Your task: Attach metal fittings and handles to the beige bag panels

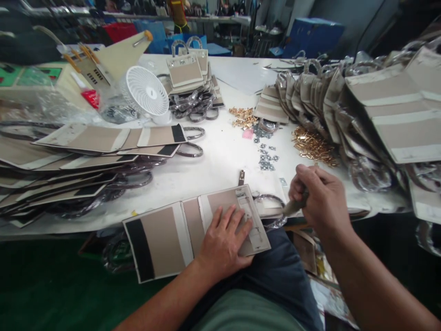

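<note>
A beige bag panel (158, 234) with white strips and a black end band lies at the table's front edge, partly over my lap. My left hand (225, 234) rests flat on its right part, fingers spread. At the panel's top right corner sits a small metal clasp (241, 177). My right hand (320, 193) is raised to the right of the panel, closed round a tapered grey-brown tool (295, 205). Blur and the fingers hide what kind of tool it is. Beyond the panel's right edge shows a plastic-wrapped bag handle (270, 198).
Stacked bag panels (86, 156) lie left, with more bags (396, 110) crowded right. Gold metal fittings (313, 145) and small grey plates (267, 161) are scattered mid-table. A white fan (146, 89) stands at back left. A person (178, 16) is in the background.
</note>
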Motion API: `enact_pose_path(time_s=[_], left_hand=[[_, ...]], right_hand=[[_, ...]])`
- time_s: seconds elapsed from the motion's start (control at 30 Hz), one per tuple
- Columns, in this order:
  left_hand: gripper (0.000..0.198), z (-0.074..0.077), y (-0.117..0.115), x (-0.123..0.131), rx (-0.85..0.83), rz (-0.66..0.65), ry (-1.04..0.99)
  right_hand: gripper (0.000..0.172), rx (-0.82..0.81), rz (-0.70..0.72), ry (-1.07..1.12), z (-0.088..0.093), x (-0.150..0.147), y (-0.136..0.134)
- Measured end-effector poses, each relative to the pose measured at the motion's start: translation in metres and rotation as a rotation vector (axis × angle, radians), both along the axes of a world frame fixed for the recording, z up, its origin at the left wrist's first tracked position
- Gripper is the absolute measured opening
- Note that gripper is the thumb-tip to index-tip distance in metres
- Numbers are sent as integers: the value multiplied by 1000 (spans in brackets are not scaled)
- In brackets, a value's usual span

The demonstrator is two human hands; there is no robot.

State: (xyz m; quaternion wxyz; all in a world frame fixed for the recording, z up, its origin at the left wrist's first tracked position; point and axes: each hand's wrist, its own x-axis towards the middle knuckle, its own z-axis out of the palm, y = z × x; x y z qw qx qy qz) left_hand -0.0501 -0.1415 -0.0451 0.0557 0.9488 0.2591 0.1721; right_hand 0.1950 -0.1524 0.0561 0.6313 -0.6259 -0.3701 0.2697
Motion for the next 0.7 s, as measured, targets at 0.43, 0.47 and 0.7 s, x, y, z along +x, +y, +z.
enact_pose_path(time_s=[0.43,0.47,0.7], left_hand=[[76,0,-1,-6,14,-27,-15],[76,-1,-2,-7,9,-29,-21],[72,0,-4,-7,-22,-33,-1]], right_hand=[[34,-803,144,-1049,-68,91,39],[32,-810,147,-1051,-68,91,39],[35,-868,140,-1047,-66,104,40]])
